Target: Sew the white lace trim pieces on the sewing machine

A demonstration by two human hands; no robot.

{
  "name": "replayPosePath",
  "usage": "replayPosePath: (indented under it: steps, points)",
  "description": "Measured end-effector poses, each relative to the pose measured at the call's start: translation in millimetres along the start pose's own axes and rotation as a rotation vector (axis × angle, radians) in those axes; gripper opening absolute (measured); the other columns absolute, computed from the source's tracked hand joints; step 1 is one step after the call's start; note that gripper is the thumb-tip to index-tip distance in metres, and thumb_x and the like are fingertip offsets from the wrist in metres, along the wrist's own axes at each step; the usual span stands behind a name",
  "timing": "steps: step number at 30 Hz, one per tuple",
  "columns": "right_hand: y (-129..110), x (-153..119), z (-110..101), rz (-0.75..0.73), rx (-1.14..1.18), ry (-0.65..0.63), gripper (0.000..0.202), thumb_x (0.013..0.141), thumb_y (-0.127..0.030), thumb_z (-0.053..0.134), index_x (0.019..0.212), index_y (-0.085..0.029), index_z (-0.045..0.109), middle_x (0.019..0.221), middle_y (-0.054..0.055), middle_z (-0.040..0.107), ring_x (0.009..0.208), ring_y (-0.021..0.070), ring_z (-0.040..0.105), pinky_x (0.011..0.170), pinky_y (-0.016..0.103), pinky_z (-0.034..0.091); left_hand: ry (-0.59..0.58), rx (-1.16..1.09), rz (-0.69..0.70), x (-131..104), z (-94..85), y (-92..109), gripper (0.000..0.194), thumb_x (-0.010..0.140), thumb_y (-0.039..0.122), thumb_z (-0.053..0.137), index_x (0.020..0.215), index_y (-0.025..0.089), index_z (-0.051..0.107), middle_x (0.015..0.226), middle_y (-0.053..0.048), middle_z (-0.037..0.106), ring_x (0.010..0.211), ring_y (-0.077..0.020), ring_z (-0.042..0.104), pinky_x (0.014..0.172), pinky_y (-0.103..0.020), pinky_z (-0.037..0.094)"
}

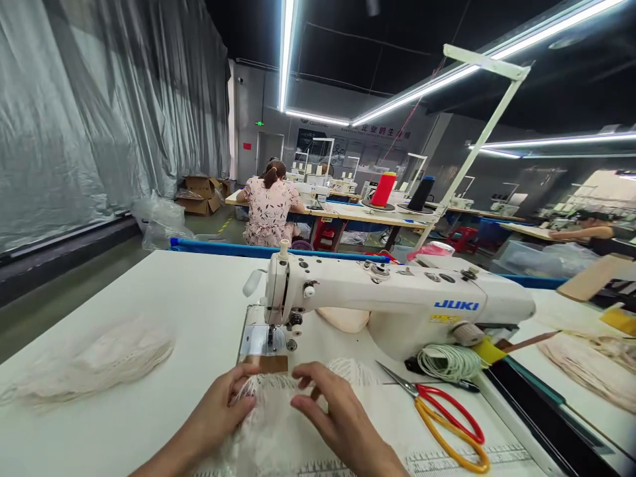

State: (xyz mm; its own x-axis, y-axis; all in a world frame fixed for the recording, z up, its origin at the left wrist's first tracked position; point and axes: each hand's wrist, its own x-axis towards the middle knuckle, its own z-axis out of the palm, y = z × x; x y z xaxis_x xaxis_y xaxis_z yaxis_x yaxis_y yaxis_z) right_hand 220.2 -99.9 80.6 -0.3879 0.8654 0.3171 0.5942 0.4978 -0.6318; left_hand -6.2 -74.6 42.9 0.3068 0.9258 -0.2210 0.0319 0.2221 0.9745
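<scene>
A white lace-like piece with fringe strands lies in front of the needle area of a white JUKI sewing machine. My left hand pinches the fringed piece at its left side, thumb and fingers closed on it. At its right end my right hand hovers with thumb and fingers curved and apart; nothing shows between them. Just ahead of both hands, a brown strip sits on the machine bed below the presser foot. The fringed piece's lower part is blurred over the table.
Scissors with red and yellow handles lie right of my right hand, near a coil of pale cord. Stacked white lace pieces rest on the left of the table. A person in a patterned top sits ahead at another table.
</scene>
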Motion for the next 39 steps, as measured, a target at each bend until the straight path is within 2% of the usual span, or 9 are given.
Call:
replayPosePath:
  steps: [4,8,12,17,21,23,28,34,39]
  points:
    - [7.8,23.8,2.3,0.003,0.281,-0.213,0.052,0.081,-0.033,0.066,0.129,-0.022,0.046,0.128,0.011,0.052,0.117,0.0246,0.05,0.099,0.04,0.039,-0.081,0.24,0.076,-7.1,1.0,14.3,0.047,0.079,0.034,0.055,0.122,0.015,0.052,0.117,-0.008,0.062,0.102,-0.0228,0.058,0.089,-0.033,0.043]
    - [7.7,44.9,13.6,-0.01,0.467,-0.364,0.052,0.079,-0.035,0.066,0.126,-0.02,0.05,0.117,0.008,0.059,0.105,0.0212,0.058,0.088,0.033,0.046,-0.155,0.385,0.188,-17.1,-4.4,26.2,0.039,0.084,0.03,0.05,0.122,0.021,0.057,0.129,-0.006,0.057,0.119,-0.0242,0.049,0.102,-0.036,0.036]
    - [-1.2,48.1,22.3,0.071,0.427,-0.302,0.021,0.079,-0.033,0.063,0.09,-0.016,0.064,0.076,0.001,0.06,0.071,0.015,0.056,0.062,0.023,0.044,-0.146,0.385,0.16,-27.1,-11.7,23.8,0.041,0.088,0.034,0.046,0.127,0.023,0.053,0.132,-0.006,0.054,0.122,-0.0243,0.048,0.104,-0.037,0.034]
    - [-19.8,37.3,20.2,0.147,0.31,-0.171,0.006,0.074,-0.019,0.063,0.072,-0.017,0.058,0.065,-0.003,0.051,0.063,0.0119,0.045,0.056,0.021,0.033,-0.026,0.345,0.135,-30.8,-5.0,12.0,0.065,0.081,0.045,0.058,0.138,0.024,0.034,0.145,-0.009,0.037,0.132,-0.0269,0.035,0.105,-0.038,0.033]
    - [-29.2,30.6,11.8,0.19,0.254,-0.143,0.009,0.071,-0.022,0.065,0.071,-0.017,0.057,0.062,-0.005,0.048,0.059,0.0103,0.04,0.053,0.02,0.028,-0.006,0.415,0.14,-30.4,5.1,15.5,0.051,0.082,0.038,0.054,0.126,0.014,0.046,0.097,-0.008,0.065,0.095,-0.0239,0.059,0.082,-0.032,0.044]
    - [-31.4,27.6,7.1,0.217,0.294,-0.17,0.013,0.071,-0.026,0.066,0.07,-0.017,0.057,0.06,-0.005,0.047,0.058,0.0096,0.038,0.053,0.02,0.028,-0.078,0.339,0.129,-35.3,6.1,22.2,0.04,0.086,0.041,0.047,0.114,0.013,0.052,0.074,-0.002,0.061,0.071,-0.018,0.055,0.065,-0.026,0.041]
    - [-37.2,21.8,2.0,0.269,0.459,-0.287,0.021,0.075,-0.034,0.059,0.066,-0.016,0.056,0.055,-0.005,0.042,0.054,0.0087,0.037,0.05,0.02,0.028,-0.267,0.141,0.073,-53.7,-2.1,36.7,0.034,0.082,0.034,0.052,0.11,0.016,0.055,0.079,0.001,0.06,0.073,-0.0143,0.051,0.067,-0.023,0.037]
    - [-32.5,23.6,13.7,0.231,0.451,-0.235,0.017,0.077,-0.031,0.057,0.069,-0.016,0.055,0.06,-0.004,0.047,0.057,0.0092,0.04,0.053,0.02,0.03,-0.103,0.219,-0.034,-49.0,-6.0,38.2,0.055,0.069,0.042,0.062,0.118,0.018,0.054,0.103,-0.005,0.063,0.102,-0.024,0.053,0.088,-0.031,0.039]
    - [-32.2,20.0,11.3,0.199,0.395,-0.234,0.013,0.08,-0.029,0.056,0.075,-0.017,0.054,0.069,-0.002,0.05,0.064,0.0106,0.042,0.059,0.021,0.032,-0.125,0.3,0.037,-45.0,1.5,45.1,0.027,0.072,0.04,0.059,0.076,0.013,0.062,0.066,0.001,0.054,0.068,-0.0162,0.05,0.062,-0.024,0.038]
